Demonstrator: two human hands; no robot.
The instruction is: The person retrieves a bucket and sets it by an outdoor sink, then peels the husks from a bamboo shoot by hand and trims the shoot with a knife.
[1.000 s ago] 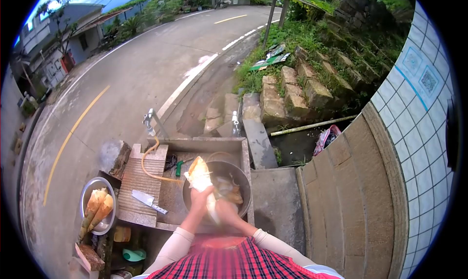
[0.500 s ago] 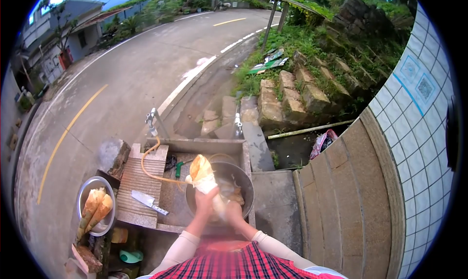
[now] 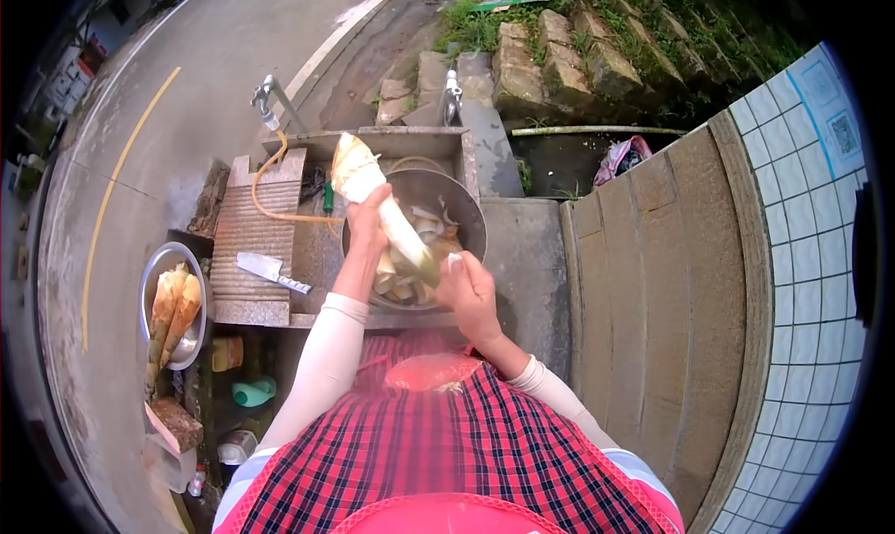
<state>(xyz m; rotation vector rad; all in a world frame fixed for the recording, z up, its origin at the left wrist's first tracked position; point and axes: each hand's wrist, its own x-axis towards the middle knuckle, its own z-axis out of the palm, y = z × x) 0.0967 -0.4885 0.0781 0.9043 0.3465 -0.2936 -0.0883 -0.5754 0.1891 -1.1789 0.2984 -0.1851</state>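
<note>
A long, pale bamboo shoot (image 3: 396, 224), with a brownish-yellow broad end and a greenish tip, slants over a large metal pot (image 3: 474, 212). My left hand (image 3: 366, 224) is closed round its middle. Close to the green tip, my right hand (image 3: 471, 296) is closed with curled fingers. A small white bit shows at those fingers, but what they hold is too unclear to name. Inside the pot lie several pale cut pieces (image 3: 401, 287) in water. Left of the pot, a cleaver (image 3: 261, 266) rests on a ridged stone slab (image 3: 252, 296).
A metal basin (image 3: 146, 296) with unpeeled bamboo shoots (image 3: 174, 301) stands at the left. A yellow hose (image 3: 266, 208) runs from a tap (image 3: 268, 96) across the stone sink (image 3: 322, 142). A second tap (image 3: 452, 96) is at the back. A tiled wall (image 3: 811, 282) rises on the right.
The view has tilted downward. My right hand has shifted off the lower shaft to beside the green tip. My left hand keeps hold of the bamboo shoot, now slanting more to the left.
</note>
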